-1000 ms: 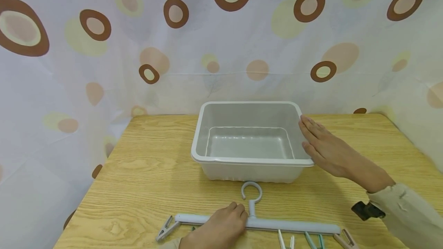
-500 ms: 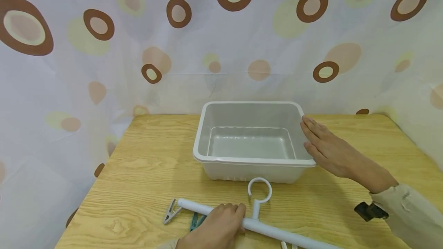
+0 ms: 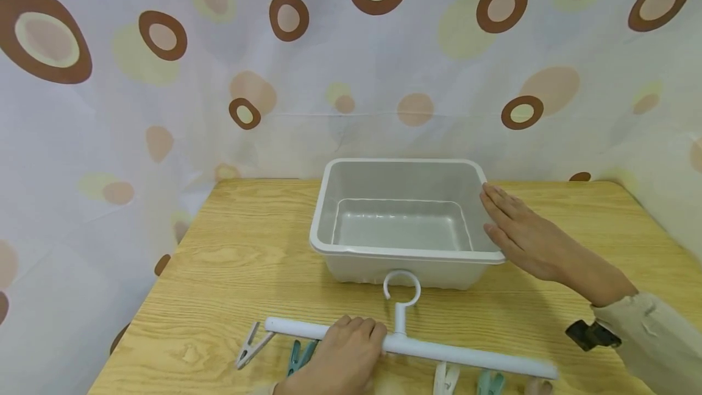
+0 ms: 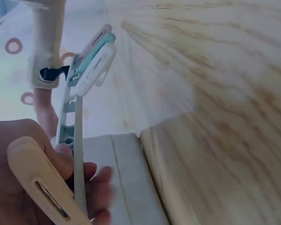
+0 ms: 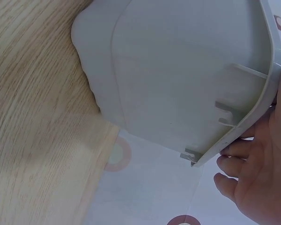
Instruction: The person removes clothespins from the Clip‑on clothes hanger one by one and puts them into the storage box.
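My left hand (image 3: 348,352) grips the bar of a white clip hanger (image 3: 466,355) left of its round hook, in front of the basin. Several clothespins hang from the bar: a pale one (image 3: 253,346) at the left end, a teal one (image 3: 300,355) by my hand, and a white clothespin (image 4: 97,70) among those farther along in the left wrist view. A grey plastic basin (image 3: 406,253) stands upright behind the hanger, with nothing inside. My right hand (image 3: 529,239) rests with straight fingers on the basin's right rim; the right wrist view shows the fingers at that rim.
The wooden table (image 3: 241,261) stretches to both sides of the basin. Behind it hangs a curtain (image 3: 307,90) printed with brown and yellow ovals. A dark strap (image 3: 592,335) sits on the right sleeve.
Held in my left hand, the hanger first tilted with its right end down, then swung back nearer to level. Its hook now overlaps the basin's front wall. My right hand stays at the rim.
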`<state>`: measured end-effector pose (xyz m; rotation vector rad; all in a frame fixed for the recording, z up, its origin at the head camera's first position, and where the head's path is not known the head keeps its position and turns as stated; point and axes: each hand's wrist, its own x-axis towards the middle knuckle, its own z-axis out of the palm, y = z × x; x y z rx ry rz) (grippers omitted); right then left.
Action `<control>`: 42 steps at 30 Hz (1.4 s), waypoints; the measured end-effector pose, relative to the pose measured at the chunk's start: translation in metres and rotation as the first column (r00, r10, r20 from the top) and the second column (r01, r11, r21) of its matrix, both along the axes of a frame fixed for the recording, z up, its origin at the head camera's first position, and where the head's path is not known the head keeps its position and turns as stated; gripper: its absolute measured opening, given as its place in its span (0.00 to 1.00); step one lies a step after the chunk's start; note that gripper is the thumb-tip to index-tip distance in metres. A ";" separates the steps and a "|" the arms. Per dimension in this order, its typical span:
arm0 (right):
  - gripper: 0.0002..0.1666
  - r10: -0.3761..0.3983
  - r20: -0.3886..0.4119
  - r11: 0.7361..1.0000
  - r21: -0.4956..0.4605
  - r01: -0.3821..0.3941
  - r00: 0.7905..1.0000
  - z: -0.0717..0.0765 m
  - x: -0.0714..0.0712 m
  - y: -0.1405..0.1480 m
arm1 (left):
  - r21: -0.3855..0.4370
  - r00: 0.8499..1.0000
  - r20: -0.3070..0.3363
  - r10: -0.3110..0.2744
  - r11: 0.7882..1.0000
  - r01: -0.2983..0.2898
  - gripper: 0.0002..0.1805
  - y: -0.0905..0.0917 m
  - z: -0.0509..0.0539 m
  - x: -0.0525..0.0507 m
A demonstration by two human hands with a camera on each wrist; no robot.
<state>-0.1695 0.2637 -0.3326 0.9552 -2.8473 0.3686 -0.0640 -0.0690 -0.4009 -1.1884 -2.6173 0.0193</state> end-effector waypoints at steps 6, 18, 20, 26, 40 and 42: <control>0.34 0.004 -0.003 1.000 -0.006 -0.004 1.000 0.001 0.000 0.000 | 0.031 0.997 -0.074 -0.003 0.999 0.005 0.11 -0.001 0.003 0.003; 0.34 0.000 -0.009 1.000 -0.014 0.000 1.000 0.000 0.000 -0.001 | -0.023 0.983 -0.179 0.034 0.999 -0.038 0.13 -0.009 0.030 0.008; 0.34 -0.001 -0.008 1.000 -0.012 0.001 1.000 0.000 -0.001 0.000 | -0.002 0.983 -0.182 0.033 0.999 -0.034 0.13 -0.010 0.033 0.010; 0.34 0.001 -0.004 1.000 -0.014 -0.001 1.000 0.000 -0.002 0.000 | 0.063 0.968 -0.249 0.008 0.998 0.008 0.14 -0.014 0.041 0.013; 0.34 0.004 0.004 1.000 -0.024 -0.004 1.000 -0.001 -0.002 0.008 | 0.282 0.965 -0.248 0.088 0.959 -0.015 0.16 -0.025 0.089 -0.001; 0.34 0.013 -0.008 1.000 -0.025 -0.013 1.000 -0.002 -0.004 0.011 | 0.313 0.961 -0.261 0.095 0.950 -0.009 0.17 -0.027 0.100 -0.007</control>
